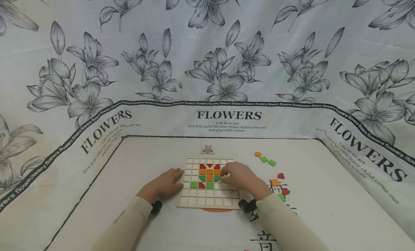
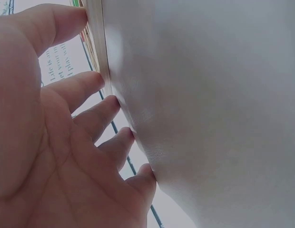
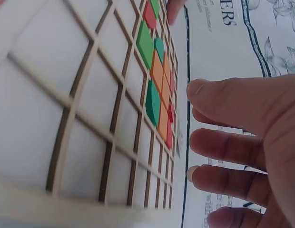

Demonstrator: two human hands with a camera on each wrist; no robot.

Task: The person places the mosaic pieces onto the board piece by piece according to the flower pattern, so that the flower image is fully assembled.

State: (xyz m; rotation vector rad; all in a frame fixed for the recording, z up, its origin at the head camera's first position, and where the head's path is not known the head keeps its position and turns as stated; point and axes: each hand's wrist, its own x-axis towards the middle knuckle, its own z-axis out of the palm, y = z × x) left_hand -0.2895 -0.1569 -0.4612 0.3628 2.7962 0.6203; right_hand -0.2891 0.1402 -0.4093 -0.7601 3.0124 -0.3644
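A wooden grid board (image 1: 210,201) lies on the cloth between both hands. In its cells sit a row of orange squares, red pieces above them, dark green rounded pieces (image 3: 152,103) and, lower, two light green squares with a red quarter-round (image 1: 201,185) between. My left hand (image 1: 166,183) rests at the board's left edge, fingers spread; the left wrist view shows its fingertips (image 2: 97,80) at the wooden side. Over the board's right part hovers my right hand (image 1: 239,175), its fingers loosely bent beside the right dark green piece. Nothing shows between its thumb and fingers (image 3: 223,145).
A small pattern card (image 1: 206,149) lies behind the board. To the right are loose pieces: an orange square (image 1: 257,154), green ones (image 1: 272,163), and red ones (image 1: 280,176) around another orange square (image 1: 275,182). Flower-printed cloth rises behind and at the sides.
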